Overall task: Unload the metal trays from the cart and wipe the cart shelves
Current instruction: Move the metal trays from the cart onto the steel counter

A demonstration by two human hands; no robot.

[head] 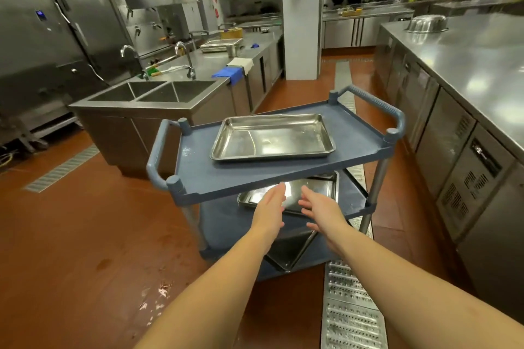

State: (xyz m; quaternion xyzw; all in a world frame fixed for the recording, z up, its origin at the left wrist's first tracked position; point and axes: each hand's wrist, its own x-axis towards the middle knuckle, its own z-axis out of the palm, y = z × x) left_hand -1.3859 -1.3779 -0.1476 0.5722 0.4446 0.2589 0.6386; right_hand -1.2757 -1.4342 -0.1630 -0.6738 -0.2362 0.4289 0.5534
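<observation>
Trays lie on all three shelves of the blue-grey cart [198,176], which stands in the middle of the frame. The top tray [272,137] sits flat and open side up. Its long axis runs left to right along the shelf, slightly tilted, with the right end farther up the frame.

The middle tray [320,187] lies below it, mostly hidden by the top shelf, and its long side also seems to run left to right. The bottom tray [289,253] is turned askew, with one corner pointing toward the lower edge of the frame.

My left hand [269,207] and right hand [320,210] reach side by side toward the middle shelf, just under the front edge of the top one. Fingers on both are straight and loosely spread, palms turned toward each other, holding nothing. I cannot tell whether my fingertips touch the middle tray.

A double sink [153,93] stands at the left, a steel counter [467,65] along the right, and a floor grate [351,306] runs below the cart.
</observation>
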